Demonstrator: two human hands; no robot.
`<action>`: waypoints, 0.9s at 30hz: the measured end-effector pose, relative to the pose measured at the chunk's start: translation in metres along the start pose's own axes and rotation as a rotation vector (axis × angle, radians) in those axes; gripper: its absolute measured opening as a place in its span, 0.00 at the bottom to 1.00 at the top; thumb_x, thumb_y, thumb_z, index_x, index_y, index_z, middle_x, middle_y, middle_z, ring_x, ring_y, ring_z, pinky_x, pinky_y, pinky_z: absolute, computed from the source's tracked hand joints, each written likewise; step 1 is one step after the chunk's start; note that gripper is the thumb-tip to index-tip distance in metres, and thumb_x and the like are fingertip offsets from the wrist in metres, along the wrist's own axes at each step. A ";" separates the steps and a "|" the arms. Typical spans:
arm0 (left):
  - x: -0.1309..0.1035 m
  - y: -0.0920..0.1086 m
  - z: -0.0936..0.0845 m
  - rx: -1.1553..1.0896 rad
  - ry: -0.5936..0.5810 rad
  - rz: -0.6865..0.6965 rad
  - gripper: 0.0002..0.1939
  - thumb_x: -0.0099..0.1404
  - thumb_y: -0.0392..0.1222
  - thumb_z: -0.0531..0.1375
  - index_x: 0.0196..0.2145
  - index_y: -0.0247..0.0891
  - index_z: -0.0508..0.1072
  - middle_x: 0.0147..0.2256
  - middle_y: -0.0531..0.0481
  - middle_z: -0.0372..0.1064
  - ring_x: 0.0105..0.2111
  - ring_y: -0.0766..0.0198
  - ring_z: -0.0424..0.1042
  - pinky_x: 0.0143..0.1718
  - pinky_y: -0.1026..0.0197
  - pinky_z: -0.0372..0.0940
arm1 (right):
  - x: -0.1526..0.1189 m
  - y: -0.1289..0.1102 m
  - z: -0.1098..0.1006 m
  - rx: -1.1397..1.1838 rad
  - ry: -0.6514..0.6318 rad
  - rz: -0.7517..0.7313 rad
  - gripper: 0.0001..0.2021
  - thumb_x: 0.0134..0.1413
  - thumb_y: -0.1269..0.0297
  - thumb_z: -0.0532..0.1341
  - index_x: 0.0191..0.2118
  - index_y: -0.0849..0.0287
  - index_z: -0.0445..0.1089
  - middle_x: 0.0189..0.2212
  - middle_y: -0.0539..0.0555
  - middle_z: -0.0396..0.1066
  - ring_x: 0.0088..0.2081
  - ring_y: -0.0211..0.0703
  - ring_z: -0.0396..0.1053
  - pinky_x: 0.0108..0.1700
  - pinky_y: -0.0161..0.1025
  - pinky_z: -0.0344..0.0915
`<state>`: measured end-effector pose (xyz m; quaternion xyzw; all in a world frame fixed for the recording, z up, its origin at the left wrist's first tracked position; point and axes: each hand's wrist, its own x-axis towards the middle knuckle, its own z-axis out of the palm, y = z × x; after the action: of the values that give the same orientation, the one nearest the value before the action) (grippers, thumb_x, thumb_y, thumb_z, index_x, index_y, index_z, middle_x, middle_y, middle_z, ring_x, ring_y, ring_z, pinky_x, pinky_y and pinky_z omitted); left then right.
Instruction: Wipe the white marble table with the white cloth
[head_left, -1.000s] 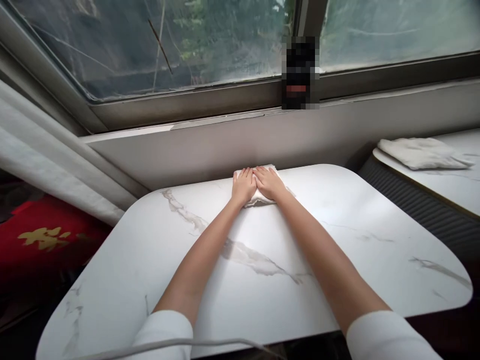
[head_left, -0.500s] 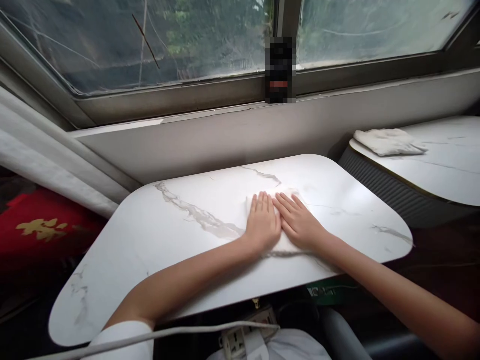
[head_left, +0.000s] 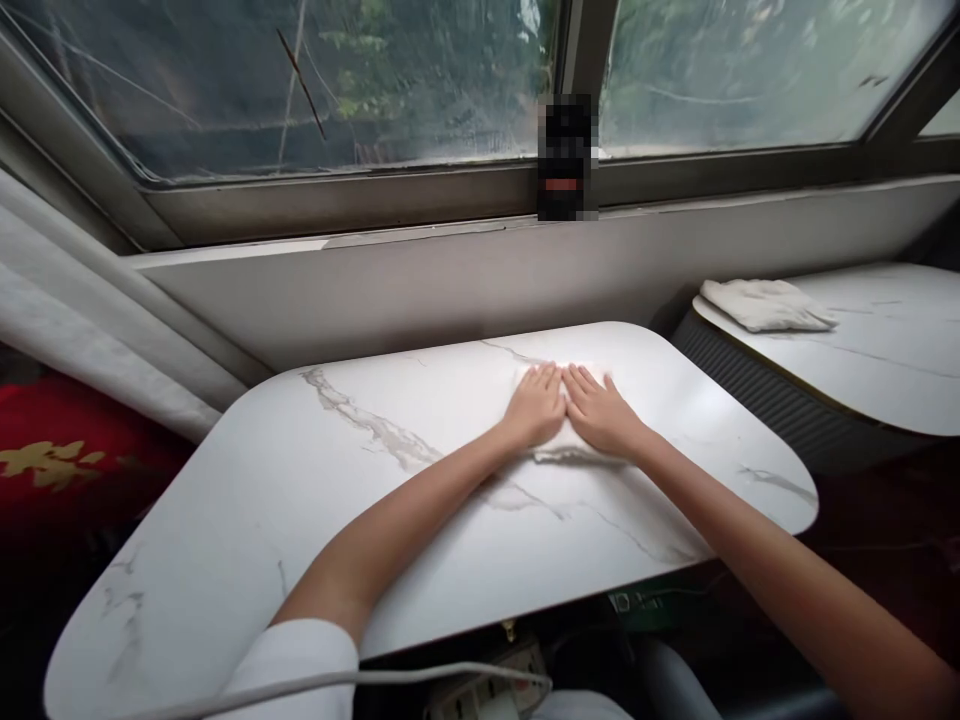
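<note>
A folded white cloth (head_left: 574, 446) lies on the white marble-patterned table (head_left: 450, 580), mostly covered by my hands. My left hand (head_left: 536, 405) rests flat on the cloth's left part, fingers stretched out and pointing away from me. Beside it, my right hand (head_left: 600, 412) presses flat on the right part, its thumb side meeting the left hand. Both palms face down, and neither hand is wrapped round the cloth. Its near edge shows below the hands.
A second marbled table (head_left: 900, 370) stands at the right, with another folded white cloth (head_left: 769, 304) on its corner. Behind is a window ledge (head_left: 420, 280). A pale cable (head_left: 405, 674) and a power strip (head_left: 487, 690) are at the near edge. A curtain (head_left: 97, 300) hangs at left.
Both hands have slid the cloth forward across the table, away from me and towards the window side. The camera view has shifted slightly.
</note>
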<state>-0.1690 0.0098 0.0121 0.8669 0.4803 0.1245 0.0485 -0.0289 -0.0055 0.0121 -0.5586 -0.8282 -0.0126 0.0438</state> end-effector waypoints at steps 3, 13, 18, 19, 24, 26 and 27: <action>0.050 -0.032 0.001 0.028 0.064 -0.134 0.27 0.69 0.38 0.41 0.62 0.23 0.54 0.64 0.39 0.49 0.64 0.59 0.47 0.64 0.54 0.39 | 0.068 0.010 -0.002 0.023 0.025 0.037 0.27 0.63 0.67 0.39 0.66 0.69 0.47 0.66 0.61 0.45 0.66 0.49 0.41 0.64 0.56 0.41; 0.080 -0.044 0.007 0.040 0.145 -0.259 0.27 0.68 0.37 0.41 0.61 0.22 0.56 0.63 0.38 0.51 0.64 0.57 0.47 0.64 0.51 0.37 | 0.100 0.031 0.005 0.005 0.094 -0.061 0.27 0.62 0.69 0.41 0.65 0.66 0.49 0.65 0.59 0.48 0.65 0.45 0.45 0.64 0.49 0.43; 0.041 0.016 0.012 0.025 0.120 -0.168 0.28 0.69 0.41 0.41 0.62 0.21 0.54 0.63 0.35 0.49 0.64 0.54 0.45 0.65 0.48 0.37 | 0.025 0.049 0.006 -0.009 0.124 -0.124 0.27 0.63 0.67 0.40 0.66 0.63 0.47 0.65 0.58 0.48 0.65 0.45 0.45 0.63 0.51 0.47; 0.029 0.034 0.014 0.018 0.114 -0.136 0.29 0.69 0.42 0.41 0.62 0.20 0.54 0.63 0.35 0.48 0.64 0.53 0.44 0.65 0.47 0.36 | 0.000 0.053 0.005 -0.002 0.143 -0.135 0.27 0.63 0.66 0.39 0.67 0.62 0.45 0.65 0.57 0.48 0.65 0.44 0.45 0.63 0.51 0.48; -0.026 0.127 0.017 -0.024 0.057 0.100 0.30 0.70 0.44 0.40 0.62 0.17 0.53 0.63 0.31 0.46 0.65 0.47 0.41 0.64 0.43 0.38 | -0.136 0.069 0.000 -0.008 0.204 -0.050 0.27 0.64 0.64 0.40 0.68 0.51 0.36 0.65 0.51 0.48 0.65 0.43 0.46 0.62 0.52 0.52; -0.035 0.153 0.017 -0.034 0.027 0.201 0.30 0.69 0.44 0.41 0.62 0.18 0.54 0.63 0.31 0.46 0.65 0.47 0.41 0.64 0.44 0.39 | -0.171 0.074 -0.001 -0.014 0.225 0.089 0.27 0.64 0.65 0.40 0.68 0.49 0.39 0.64 0.51 0.52 0.64 0.44 0.49 0.61 0.53 0.54; -0.035 0.161 0.017 -0.037 0.015 0.228 0.30 0.69 0.44 0.42 0.62 0.18 0.54 0.63 0.31 0.46 0.65 0.47 0.41 0.64 0.44 0.39 | -0.181 0.077 0.000 -0.010 0.232 0.155 0.27 0.63 0.66 0.40 0.67 0.49 0.41 0.63 0.51 0.54 0.63 0.44 0.51 0.60 0.54 0.55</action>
<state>-0.0499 -0.1052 0.0222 0.9138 0.3767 0.1444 0.0466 0.1094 -0.1440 -0.0054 -0.6159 -0.7718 -0.0780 0.1372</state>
